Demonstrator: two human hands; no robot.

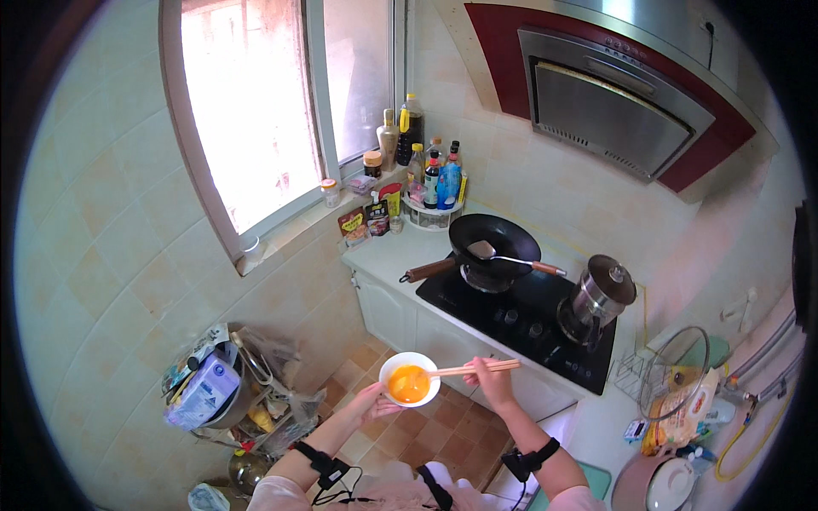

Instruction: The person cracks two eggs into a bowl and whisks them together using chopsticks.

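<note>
My left hand [377, 404] holds a white bowl [435, 388] by its left side, above the tiled floor. Orange-yellow beaten egg [409, 384] lies in the bowl. In my right hand [489, 381] is a pair of wooden chopsticks [476, 368], held nearly level, with the tips reaching into the bowl at its right rim. Beyond the hands, a black wok [519, 236] with a wooden handle rests on the left burner of the black gas hob [524, 319]. A metal spatula [484, 250] with a wooden-tipped handle lies across the wok.
A metal pot [597, 297] stands on the right burner. Bottles [432, 182] fill a corner rack, with seasoning packets beside it. A glass lid [674, 373] and a pink pot [639, 482] are at the right. A crowded shelf [271, 418] stands at the left, and a range hood [607, 108] hangs above.
</note>
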